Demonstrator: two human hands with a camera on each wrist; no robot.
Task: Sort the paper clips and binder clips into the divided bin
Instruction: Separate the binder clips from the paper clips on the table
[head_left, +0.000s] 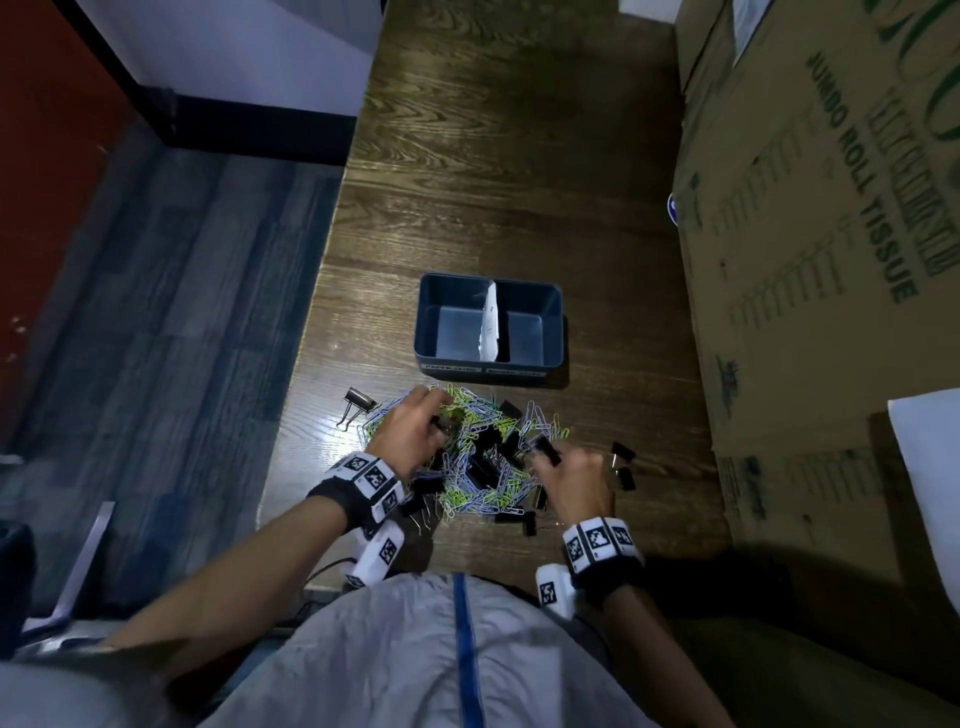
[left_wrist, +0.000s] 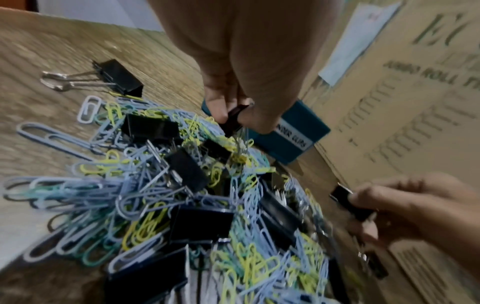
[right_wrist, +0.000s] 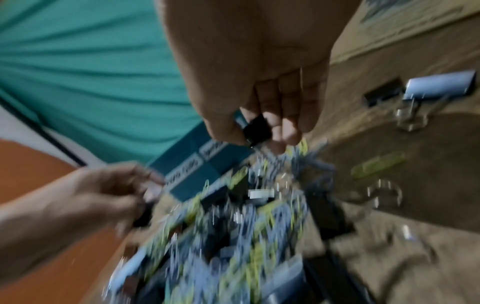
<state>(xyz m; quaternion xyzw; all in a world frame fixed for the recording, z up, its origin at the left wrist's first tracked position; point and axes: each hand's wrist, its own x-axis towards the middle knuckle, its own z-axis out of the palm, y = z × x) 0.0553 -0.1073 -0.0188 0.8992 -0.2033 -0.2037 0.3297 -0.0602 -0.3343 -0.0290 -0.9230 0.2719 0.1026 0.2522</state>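
Head view: divided bin (head_left: 491, 325) on the wooden table (head_left: 493, 156), dark blue, white paper divider upright down its middle, both compartments bare-bottomed. Mixed pile (head_left: 478, 457) of paper clips and black binder clips lies just near side of the bin, apart from it. Left hand (head_left: 410, 431) on the pile's left part, fingers curled down into it. Right hand (head_left: 574, 480) at the pile's right edge, pinching a black binder clip (head_left: 545, 449). Stray binder clip (head_left: 358, 402) off the bin's near-left corner, close to the table's left edge; floor drops off beyond. Cardboard boxes (head_left: 831, 234) wall off the table right of the bin, narrow strip between. Open table beyond the bin.

Left wrist view: shows what head view hides, the left hand (left_wrist: 241, 61) thumb and fingers pinching a small binder clip (left_wrist: 233, 119) just above the pile (left_wrist: 182, 195), bin's labelled front wall behind it. Right hand (left_wrist: 415, 207) grips its clip (left_wrist: 348, 201) at the pile's box side.

Right wrist view: heavily blurred. Right hand (right_wrist: 259, 72) fingers curled round a black clip (right_wrist: 255, 128); bin (right_wrist: 207, 164) beyond, left hand (right_wrist: 85, 197) left of it. Loose clips on bare table right of the pile.
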